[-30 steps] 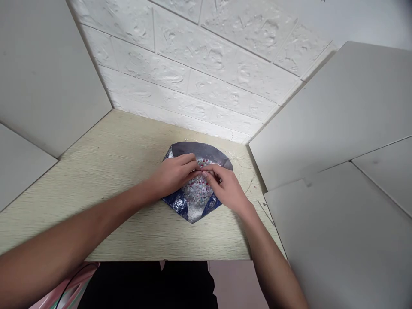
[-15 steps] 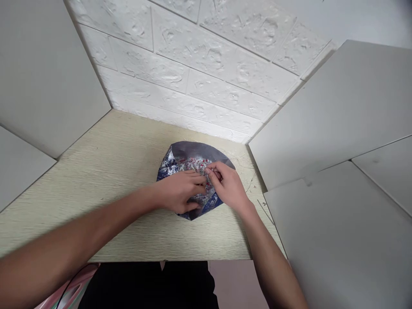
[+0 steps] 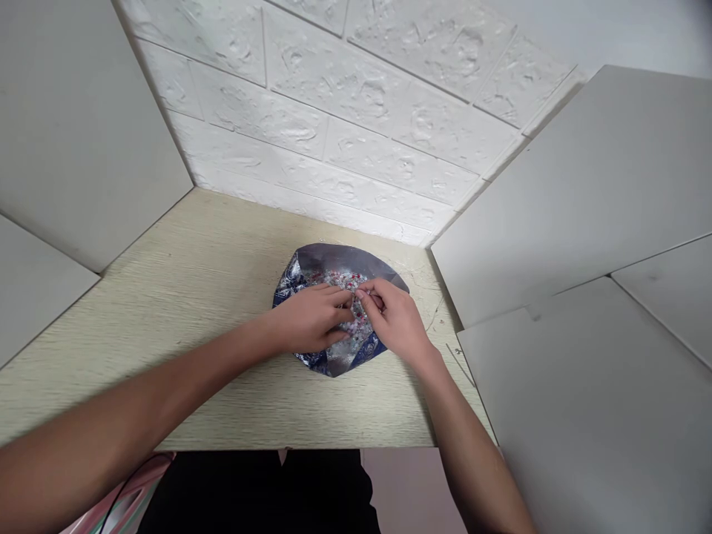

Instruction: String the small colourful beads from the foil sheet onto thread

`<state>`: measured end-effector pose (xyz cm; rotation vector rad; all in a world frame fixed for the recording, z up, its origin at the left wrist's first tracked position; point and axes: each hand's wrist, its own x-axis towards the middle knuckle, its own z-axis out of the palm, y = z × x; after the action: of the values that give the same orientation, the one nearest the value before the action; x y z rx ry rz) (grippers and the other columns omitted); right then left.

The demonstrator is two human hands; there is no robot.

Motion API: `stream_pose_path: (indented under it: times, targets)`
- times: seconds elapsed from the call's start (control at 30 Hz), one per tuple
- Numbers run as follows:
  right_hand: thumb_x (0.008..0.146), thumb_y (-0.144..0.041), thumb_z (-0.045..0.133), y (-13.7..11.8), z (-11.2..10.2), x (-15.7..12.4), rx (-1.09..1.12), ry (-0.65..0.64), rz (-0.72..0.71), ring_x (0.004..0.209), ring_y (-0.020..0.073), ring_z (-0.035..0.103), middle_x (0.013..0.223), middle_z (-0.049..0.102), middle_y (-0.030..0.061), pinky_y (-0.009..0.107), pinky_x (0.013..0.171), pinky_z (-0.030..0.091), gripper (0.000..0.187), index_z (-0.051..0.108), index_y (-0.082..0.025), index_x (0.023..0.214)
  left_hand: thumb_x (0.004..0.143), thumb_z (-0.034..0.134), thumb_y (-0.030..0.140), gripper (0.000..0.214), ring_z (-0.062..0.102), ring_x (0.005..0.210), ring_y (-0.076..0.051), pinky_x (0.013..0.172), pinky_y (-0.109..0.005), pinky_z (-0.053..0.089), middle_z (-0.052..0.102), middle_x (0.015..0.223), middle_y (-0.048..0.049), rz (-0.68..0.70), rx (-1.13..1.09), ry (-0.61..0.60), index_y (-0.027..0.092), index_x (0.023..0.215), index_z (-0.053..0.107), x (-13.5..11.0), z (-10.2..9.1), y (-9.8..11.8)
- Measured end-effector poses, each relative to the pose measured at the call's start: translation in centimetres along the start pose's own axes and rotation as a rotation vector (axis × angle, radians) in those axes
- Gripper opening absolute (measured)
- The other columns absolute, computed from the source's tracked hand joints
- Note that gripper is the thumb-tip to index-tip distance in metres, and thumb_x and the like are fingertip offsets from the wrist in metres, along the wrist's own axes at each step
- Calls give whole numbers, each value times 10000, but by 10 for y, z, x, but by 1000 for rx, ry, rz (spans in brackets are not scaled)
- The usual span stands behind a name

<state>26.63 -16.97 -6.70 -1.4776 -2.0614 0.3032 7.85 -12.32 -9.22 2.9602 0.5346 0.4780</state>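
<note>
Your left hand (image 3: 311, 319) and right hand (image 3: 394, 319) are together, fingertips meeting over small pink and white beads (image 3: 348, 280); what they pinch is too small to tell. The beads lie on a blue-and-silver foil sheet (image 3: 339, 363) on the table (image 3: 345, 415), near a white brick-textured wall (image 3: 334, 126).

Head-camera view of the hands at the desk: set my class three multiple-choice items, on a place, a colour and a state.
1. Where are the left hand and right hand? A) Against the wall B) Over the beads C) Under the desk
2. What colours is the foil sheet? A) Green and gold B) Red and white C) Blue and silver
3. How does the sheet lie? A) Open on the desk B) Rolled into a tube C) Upright

1 B: both hands are above them.
2 C: its edges show this.
3 A: it lies spread out.
</note>
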Motion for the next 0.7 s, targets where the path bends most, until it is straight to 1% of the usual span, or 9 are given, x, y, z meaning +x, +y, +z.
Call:
stream_pose_path:
  times: [0.07,0.17,0.23,0.3,0.37,0.43,0.5,0.6,0.7]
  targets:
    - [965,-356,415,0,0,0,-9,-1,-4,697,143,543,768,602,1,253,617,366,227,593,-216,955,889,528,226,172,585,886,-230,786,-355,423,623,977,-98,-4,59,6,178,938,685,1,1,0]
    - [966,-358,414,0,0,1,-21,-3,-11,698,139,541,767,599,1,250,616,367,233,595,-213,947,888,492,140,186,576,839,-219,761,-348,422,621,937,-97,-12,127,31,160,826,666,1,2,-3]
    - [963,-356,421,0,0,0,-18,5,-16,688,134,536,763,595,-2,247,613,365,228,597,-212,946,905,477,157,196,575,839,-211,756,-336,430,618,926,-92,-47,71,74,156,837,661,1,3,-7]
    - [957,-353,435,0,0,0,0,31,-18,672,127,527,757,591,-5,245,607,364,219,602,-211,944,928,456,194,212,584,863,-193,765,-312,447,616,949,-82,-119,-105,143,161,914,665,1,1,-10]
    - [946,-346,454,0,0,-1,33,84,-28,654,120,516,751,588,-6,244,596,366,207,607,-207,931,929,465,212,211,597,878,-171,773,-285,462,625,958,-65,-207,-340,231,169,967,668,1,-2,-12]
    - [930,-327,480,0,0,-1,66,162,-55,634,113,502,738,583,-7,244,585,372,181,608,-202,902,904,511,222,184,611,866,-158,771,-272,471,651,936,-47,-300,-536,313,173,955,682,2,-5,-12]
    - [907,-291,513,0,0,-1,91,246,-100,606,104,483,709,568,-13,242,573,376,138,607,-198,867,870,566,246,161,621,851,-159,762,-271,476,682,909,-36,-389,-668,368,175,926,698,3,-8,-11]
    - [867,-240,559,-1,-1,-1,110,322,-162,565,90,456,666,545,-28,236,548,377,76,610,-198,831,830,619,289,173,622,814,-165,715,-268,477,705,862,-39,-491,-813,388,163,903,714,5,-10,-9]
    - [844,-226,581,-2,-1,-2,126,330,-191,552,85,464,677,567,-30,231,527,387,44,616,-204,827,787,668,301,183,588,698,-142,628,-247,449,675,734,-25,-533,-920,392,149,870,727,6,-11,-8]
